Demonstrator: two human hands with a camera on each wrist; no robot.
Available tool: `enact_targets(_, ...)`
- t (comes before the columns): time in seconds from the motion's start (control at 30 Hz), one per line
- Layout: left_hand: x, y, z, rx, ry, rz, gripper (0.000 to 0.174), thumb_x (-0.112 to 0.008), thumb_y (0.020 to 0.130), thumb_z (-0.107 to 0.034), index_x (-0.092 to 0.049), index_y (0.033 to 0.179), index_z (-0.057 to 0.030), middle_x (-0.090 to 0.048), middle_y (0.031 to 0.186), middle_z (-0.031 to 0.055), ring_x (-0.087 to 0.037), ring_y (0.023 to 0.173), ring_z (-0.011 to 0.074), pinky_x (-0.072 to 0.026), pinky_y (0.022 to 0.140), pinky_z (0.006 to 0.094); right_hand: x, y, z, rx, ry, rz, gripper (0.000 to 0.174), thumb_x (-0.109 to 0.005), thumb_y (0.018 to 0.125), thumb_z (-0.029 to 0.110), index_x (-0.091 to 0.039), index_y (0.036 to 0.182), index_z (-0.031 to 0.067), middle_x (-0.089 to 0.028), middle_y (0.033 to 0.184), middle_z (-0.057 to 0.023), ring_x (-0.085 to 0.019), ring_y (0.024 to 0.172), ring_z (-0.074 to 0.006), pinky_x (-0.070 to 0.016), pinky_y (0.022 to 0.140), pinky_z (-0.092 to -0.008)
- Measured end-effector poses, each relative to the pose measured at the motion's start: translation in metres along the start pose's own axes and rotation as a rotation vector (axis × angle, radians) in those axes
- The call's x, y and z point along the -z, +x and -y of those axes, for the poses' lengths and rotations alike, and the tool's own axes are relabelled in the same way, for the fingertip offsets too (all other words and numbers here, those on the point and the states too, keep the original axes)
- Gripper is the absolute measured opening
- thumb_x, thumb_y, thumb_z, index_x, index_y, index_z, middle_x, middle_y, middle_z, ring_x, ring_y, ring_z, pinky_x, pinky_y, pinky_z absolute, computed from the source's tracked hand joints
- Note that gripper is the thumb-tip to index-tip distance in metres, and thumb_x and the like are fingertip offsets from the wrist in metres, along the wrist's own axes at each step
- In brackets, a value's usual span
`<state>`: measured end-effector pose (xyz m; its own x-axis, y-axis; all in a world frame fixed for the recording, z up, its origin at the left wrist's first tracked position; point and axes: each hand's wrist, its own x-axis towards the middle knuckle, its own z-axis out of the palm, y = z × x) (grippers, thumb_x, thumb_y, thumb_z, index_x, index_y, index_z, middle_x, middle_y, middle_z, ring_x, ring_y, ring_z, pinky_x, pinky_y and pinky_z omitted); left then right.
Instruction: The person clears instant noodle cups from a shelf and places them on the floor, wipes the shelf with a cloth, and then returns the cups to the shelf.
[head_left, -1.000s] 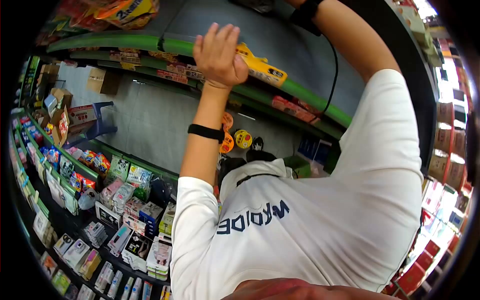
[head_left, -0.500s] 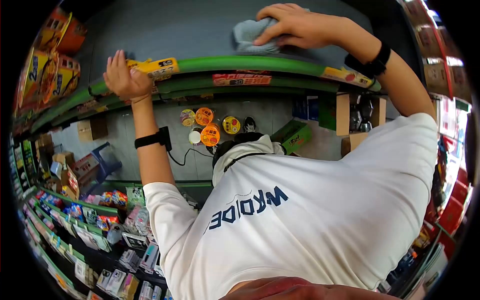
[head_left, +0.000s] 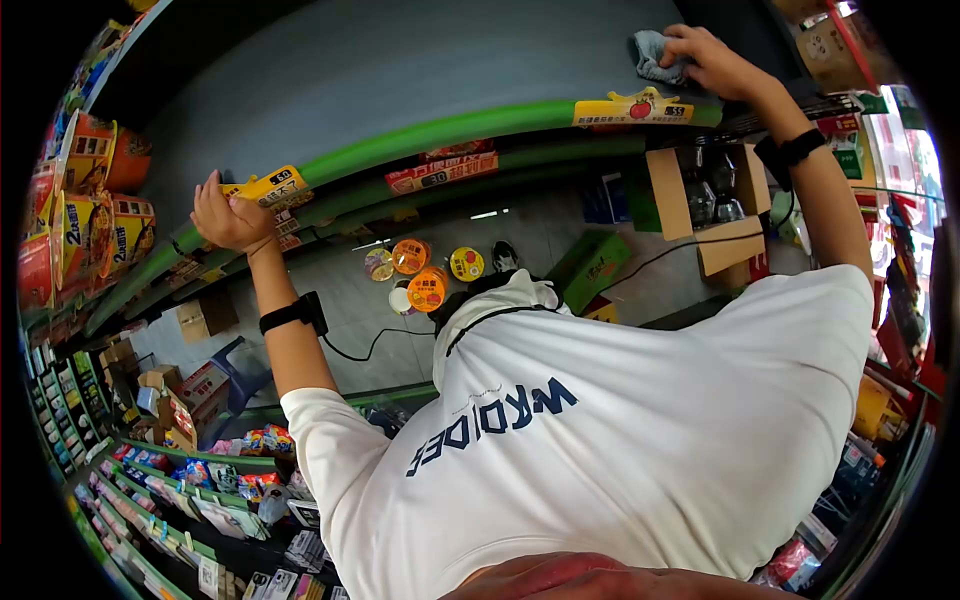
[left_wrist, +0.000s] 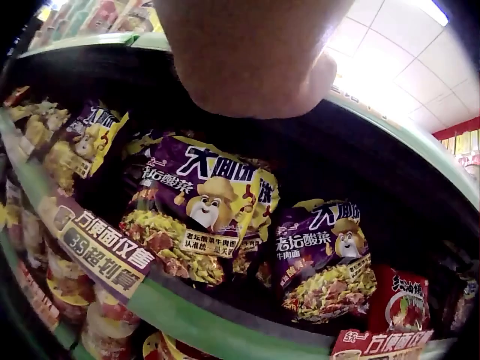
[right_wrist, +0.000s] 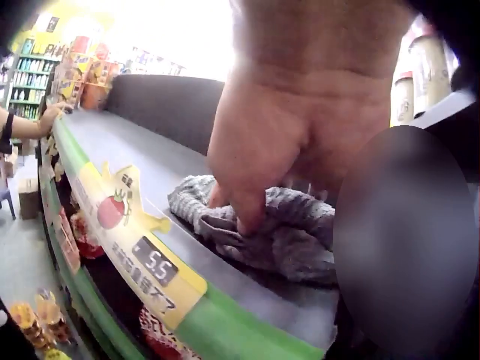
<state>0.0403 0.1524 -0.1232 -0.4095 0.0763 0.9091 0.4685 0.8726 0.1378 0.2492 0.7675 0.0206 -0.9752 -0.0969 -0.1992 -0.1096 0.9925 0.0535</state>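
Observation:
A grey-blue cloth (head_left: 655, 57) lies bunched on the bare dark top shelf (head_left: 430, 65), towards its right end. My right hand (head_left: 715, 62) holds it down, and in the right wrist view the thumb and fingers dig into the folds of the cloth (right_wrist: 262, 225). At the far left my left hand (head_left: 232, 215) rests on the green shelf edge (head_left: 400, 145), beside a yellow price tag (head_left: 270, 188). Another yellow tag (head_left: 635, 108) with a tomato picture sits on the edge near the cloth.
Noodle multipacks (head_left: 90, 235) stand at the shelf's left end. Lower down are purple noodle packets (left_wrist: 199, 206). On the floor are noodle tubs (head_left: 427, 288), a green box (head_left: 590, 268) and an open carton (head_left: 725, 215). Behind me runs another stocked shelf (head_left: 200, 500).
My right hand came into view with the cloth, then slid it rightwards along the shelf. My left hand moved left along the shelf edge, then slightly lower in view.

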Motion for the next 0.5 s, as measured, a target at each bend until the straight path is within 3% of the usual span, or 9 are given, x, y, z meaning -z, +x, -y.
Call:
enact_targets(0.07,0.002,0.001,-0.003,-0.020,0.028,0.005,0.046,-0.041,0.078,-0.024,-0.071,0.109,-0.0057,-0.070,0.109,0.0127,-0.062,0.110,0.0331,-0.0395,0.101,0.0478,0.012,0.003,0.006,0.047,0.149,0.068,0.028,-0.064,0.077,-0.004,-0.068,0.102,0.0084,-0.055,0.119,-0.0092,-0.050,0.117,-0.0320,-0.0429,0.101,-0.0415)
enact_targets(0.1,0.002,0.003,-0.005,-0.011,0.039,-0.002,0.046,-0.041,0.078,-0.024,-0.071,0.109,-0.0057,-0.070,0.109,0.0127,-0.062,0.110,0.0331,-0.0395,0.101,0.0478,0.016,0.006,0.015,0.036,0.283,0.159,0.025,-0.066,0.079,-0.001,-0.069,0.103,0.0068,-0.052,0.124,-0.0111,-0.048,0.117,-0.0308,-0.0411,0.102,-0.0400)
enact_targets(0.17,0.001,0.003,-0.007,-0.011,0.018,-0.020,0.048,-0.040,0.079,-0.025,-0.071,0.110,-0.0059,-0.070,0.112,0.0126,-0.062,0.111,0.0331,-0.0386,0.102,0.0478,0.025,0.016,0.031,0.036,0.223,0.215,0.023,-0.068,0.079,0.001,-0.071,0.101,0.0073,-0.053,0.120,-0.0107,-0.050,0.115,-0.0300,-0.0423,0.100,-0.0399)
enact_targets(0.2,-0.001,-0.001,-0.003,0.017,-0.023,-0.012,0.047,-0.040,0.080,-0.027,-0.070,0.111,-0.0066,-0.068,0.117,0.0081,-0.059,0.117,0.0309,-0.0321,0.107,0.0477,0.028,0.024,0.041,0.040,0.217,0.219,0.023,-0.068,0.079,0.001,-0.071,0.101,0.0073,-0.053,0.120,-0.0107,-0.050,0.115,-0.0300,-0.0423,0.100,-0.0399)
enact_targets(0.27,-0.002,-0.002,-0.003,0.021,-0.016,-0.003,0.047,-0.040,0.080,-0.027,-0.070,0.112,-0.0066,-0.068,0.118,0.0080,-0.059,0.117,0.0309,-0.0320,0.108,0.0474,0.036,0.047,0.069,0.260,0.248,0.175,0.023,-0.069,0.077,0.001,-0.073,0.099,0.0079,-0.057,0.103,-0.0112,-0.058,0.101,-0.0298,-0.0476,0.093,-0.0397)
enact_targets(0.37,0.000,-0.004,-0.003,0.014,0.007,0.015,0.048,-0.040,0.081,-0.028,-0.069,0.113,-0.0065,-0.068,0.118,0.0079,-0.059,0.118,0.0308,-0.0319,0.108,0.0470,0.038,0.088,0.113,0.384,0.285,0.219,0.022,-0.070,0.080,0.007,-0.073,0.102,0.0107,-0.055,0.104,-0.0090,-0.052,0.107,-0.0284,-0.0436,0.094,-0.0411)
enact_targets(0.5,0.001,-0.001,-0.005,0.012,0.031,0.034,0.049,-0.041,0.081,-0.028,-0.068,0.116,-0.0076,-0.067,0.121,0.0079,-0.058,0.119,0.0283,-0.0329,0.107,0.0456,0.036,0.143,0.191,0.613,0.148,0.067,0.024,-0.069,0.085,0.019,-0.071,0.109,0.0186,-0.056,0.103,-0.0092,-0.053,0.100,-0.0294,-0.0442,0.089,-0.0416)
